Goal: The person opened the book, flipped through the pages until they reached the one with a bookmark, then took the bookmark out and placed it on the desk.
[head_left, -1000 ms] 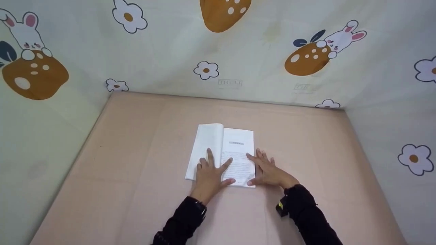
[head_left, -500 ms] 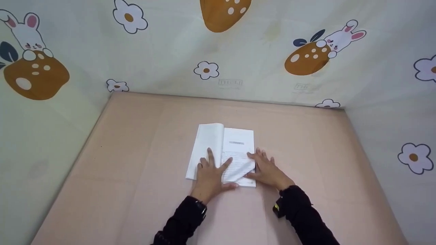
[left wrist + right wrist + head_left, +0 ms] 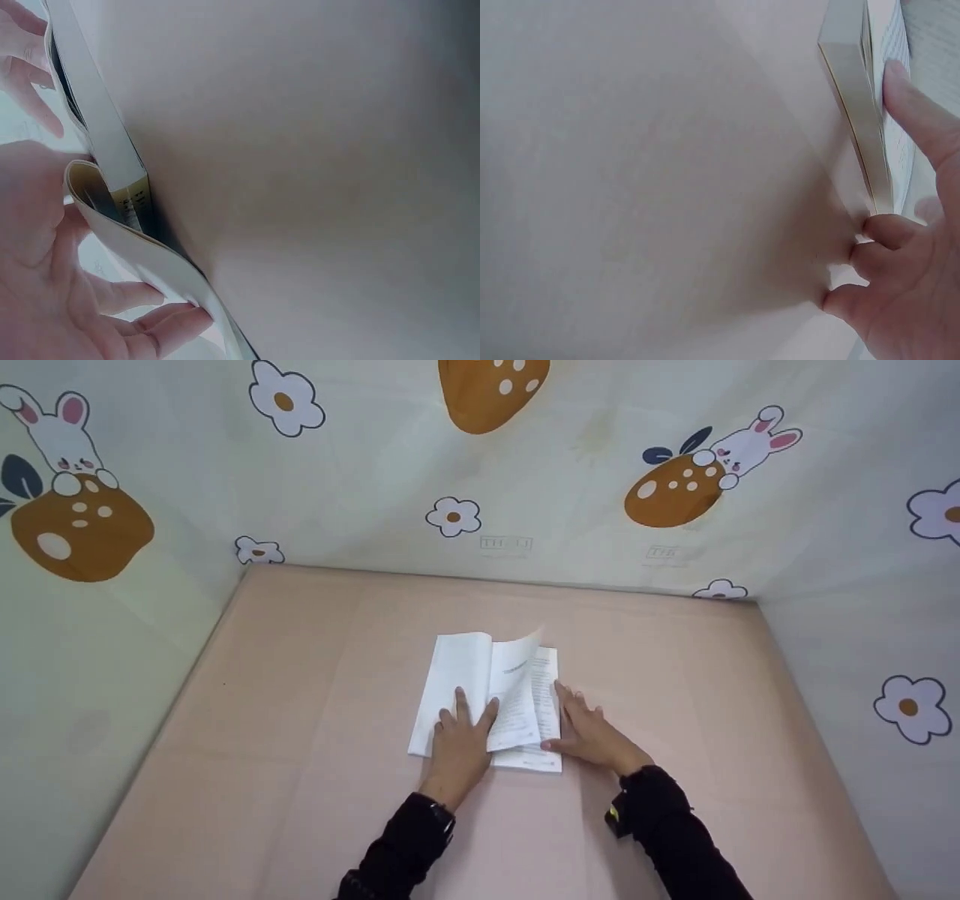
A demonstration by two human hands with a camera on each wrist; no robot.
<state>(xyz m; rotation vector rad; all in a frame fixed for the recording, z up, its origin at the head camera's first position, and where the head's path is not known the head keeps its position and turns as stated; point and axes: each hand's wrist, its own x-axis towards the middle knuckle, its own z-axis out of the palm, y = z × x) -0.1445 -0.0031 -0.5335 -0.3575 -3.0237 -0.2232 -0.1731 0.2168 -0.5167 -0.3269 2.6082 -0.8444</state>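
A white paperback book [image 3: 457, 660] lies spread on the table, its left part a rounded stack. One printed leaf [image 3: 516, 709] is lifted on the right half and curls leftward, baring the printed page [image 3: 548, 697] beneath. My left hand [image 3: 459, 750] rests across the left page with fingers spread; its thumb is hidden by the leaf in the head view. At the right edge is my right hand [image 3: 596, 742], apart from the lifted leaf. The right wrist view has its thumb [image 3: 915, 109] on the page and the other fingers down beside the book's page edges [image 3: 862, 120].
A pinkish-beige table surface [image 3: 300, 675] surrounds the book. Patterned cloth walls [image 3: 360, 480] with rabbits and flowers enclose the table at the back and both sides.
The right thumb has slid up from the lower right corner, bending the leaf's corner. Now the whole leaf stands lifted and leans left, free of the right hand. The left thumb has moved under it.
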